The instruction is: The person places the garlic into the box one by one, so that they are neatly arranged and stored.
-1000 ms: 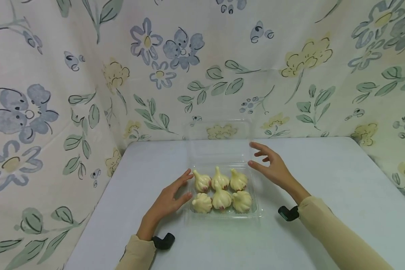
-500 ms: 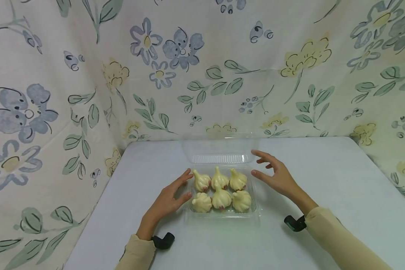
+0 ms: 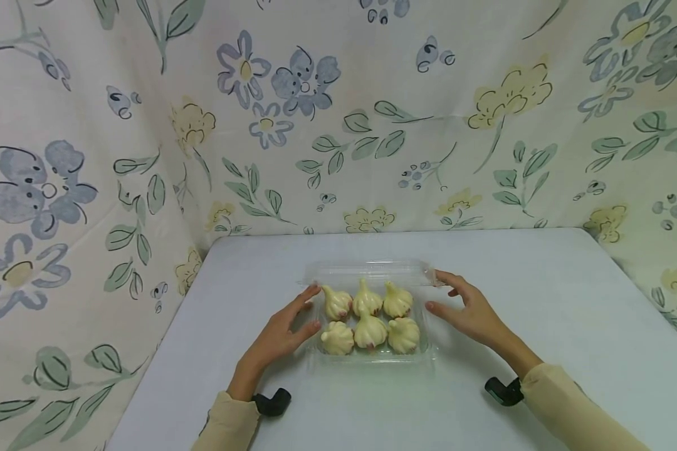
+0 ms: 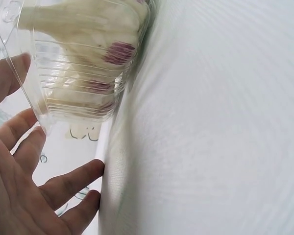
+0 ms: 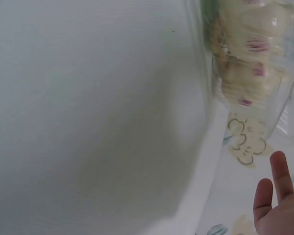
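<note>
In the head view, a clear plastic clamshell box [image 3: 372,359] lies on the table, holding several garlic bulbs [image 3: 370,332]. Its hinged lid [image 3: 372,270] stands tilted at the back, joined to the box's far edge. My left hand [image 3: 281,333] rests at the box's left side with thumb and fingers spread; the left wrist view has its fingertips touching the rim [image 4: 20,81]. My right hand [image 3: 474,312] reaches the lid's right edge with its extended index finger, the thumb held apart near the box's right side. The right wrist view cuts off most of this hand.
A white table [image 3: 541,282] carries the box. Behind and to the sides hangs a floral curtain [image 3: 338,169], meeting the table's far edge. Black wrist cameras [image 3: 274,402] sit on both wrists, by the beige sleeves [image 3: 581,407].
The lid has swung from upright to a lower tilt, forward over the box. My right hand has come down and toward me along with it. My left hand keeps its place.
</note>
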A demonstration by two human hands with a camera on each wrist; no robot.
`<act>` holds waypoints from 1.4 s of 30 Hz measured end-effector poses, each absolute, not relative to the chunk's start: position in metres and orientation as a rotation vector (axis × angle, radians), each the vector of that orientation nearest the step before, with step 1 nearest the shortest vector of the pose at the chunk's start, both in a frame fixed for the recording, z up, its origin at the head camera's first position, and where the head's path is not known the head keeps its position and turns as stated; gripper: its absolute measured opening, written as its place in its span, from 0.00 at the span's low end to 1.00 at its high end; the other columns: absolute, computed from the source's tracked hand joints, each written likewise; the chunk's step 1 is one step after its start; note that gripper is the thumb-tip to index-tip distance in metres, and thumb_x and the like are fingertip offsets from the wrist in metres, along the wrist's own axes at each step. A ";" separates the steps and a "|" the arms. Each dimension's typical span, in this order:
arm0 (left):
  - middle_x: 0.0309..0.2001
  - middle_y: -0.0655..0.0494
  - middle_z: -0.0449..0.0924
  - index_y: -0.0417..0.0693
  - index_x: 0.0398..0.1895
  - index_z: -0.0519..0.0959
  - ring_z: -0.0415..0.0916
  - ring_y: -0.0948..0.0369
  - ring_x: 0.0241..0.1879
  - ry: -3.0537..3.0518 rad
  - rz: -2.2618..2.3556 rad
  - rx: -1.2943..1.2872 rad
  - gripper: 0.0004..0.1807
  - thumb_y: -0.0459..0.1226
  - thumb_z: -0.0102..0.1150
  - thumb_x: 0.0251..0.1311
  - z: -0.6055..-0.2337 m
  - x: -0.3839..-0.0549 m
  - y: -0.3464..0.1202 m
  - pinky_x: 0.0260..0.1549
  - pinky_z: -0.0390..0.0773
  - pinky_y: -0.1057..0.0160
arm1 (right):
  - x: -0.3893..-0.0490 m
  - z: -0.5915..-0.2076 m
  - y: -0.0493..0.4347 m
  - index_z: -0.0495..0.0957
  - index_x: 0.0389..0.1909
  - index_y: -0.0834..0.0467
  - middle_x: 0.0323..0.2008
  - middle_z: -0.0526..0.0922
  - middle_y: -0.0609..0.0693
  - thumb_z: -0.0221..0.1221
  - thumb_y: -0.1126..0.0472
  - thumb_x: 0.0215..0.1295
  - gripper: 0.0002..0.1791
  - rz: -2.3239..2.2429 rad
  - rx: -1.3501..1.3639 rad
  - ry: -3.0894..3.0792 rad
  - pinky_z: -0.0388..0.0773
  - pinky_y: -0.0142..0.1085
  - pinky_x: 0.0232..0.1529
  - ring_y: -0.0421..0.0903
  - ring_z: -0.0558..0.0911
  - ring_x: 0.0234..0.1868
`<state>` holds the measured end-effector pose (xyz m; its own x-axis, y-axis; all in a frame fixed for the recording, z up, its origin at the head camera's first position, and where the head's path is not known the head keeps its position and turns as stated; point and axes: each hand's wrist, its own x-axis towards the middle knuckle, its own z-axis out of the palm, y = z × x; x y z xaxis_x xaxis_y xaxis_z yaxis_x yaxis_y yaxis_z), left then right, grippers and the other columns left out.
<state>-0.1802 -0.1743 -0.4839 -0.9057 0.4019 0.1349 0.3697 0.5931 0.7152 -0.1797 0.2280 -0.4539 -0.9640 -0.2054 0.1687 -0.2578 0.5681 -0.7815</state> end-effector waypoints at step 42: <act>0.78 0.51 0.62 0.65 0.77 0.58 0.63 0.41 0.75 2.427 1.478 0.784 0.42 0.51 0.68 0.63 -0.479 -0.185 -0.190 0.68 0.56 0.24 | -0.160 -0.476 0.235 0.60 0.78 0.50 0.70 0.74 0.54 0.62 0.57 0.71 0.37 1.427 0.677 -2.761 0.78 0.39 0.54 0.51 0.78 0.61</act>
<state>-0.1847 -0.1903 -0.4791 -0.8409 0.5307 0.1058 0.3375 0.3616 0.8691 -0.1597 0.2351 -0.4756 -0.9087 -0.3868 0.1571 -0.3519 0.5071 -0.7868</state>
